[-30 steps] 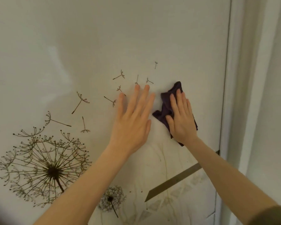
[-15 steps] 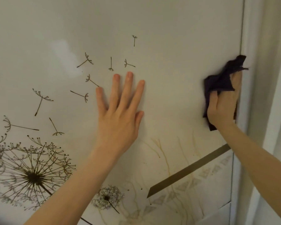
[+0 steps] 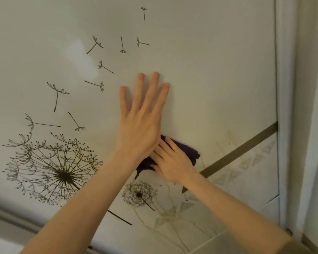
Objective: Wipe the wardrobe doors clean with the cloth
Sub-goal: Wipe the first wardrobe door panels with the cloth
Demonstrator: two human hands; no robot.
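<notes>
Left hand (image 3: 141, 123) is flat against the glossy white wardrobe door (image 3: 209, 70), palm down, fingers spread a little and pointing up. Nothing is in it; it's only pressed on the panel. Right hand (image 3: 171, 162) sits just below and right of it, pressing the dark purple cloth (image 3: 189, 151) onto the door with flat, slightly parted fingers, not really gripping it. Those fingertips tuck under the heel of the left hand, so you can't see where they end. Most of the cloth is covered too: one bit pokes out past the knuckles on the right, another scrap hangs out lower left by the left wrist.

Only one view, from the head camera. The door is printed with a big black dandelion print (image 3: 62, 173), a smaller dandelion head (image 3: 139, 194) under the hands and loose seeds drifting upward. A dull brown diagonal stripe (image 3: 242, 147) runs behind the right wrist, partly covered. Faint tan stems and pale triangles lower right are hard to make out. No writing or labels that I can read. A white door frame edge (image 3: 286, 107) runs down the right side, blurry.
</notes>
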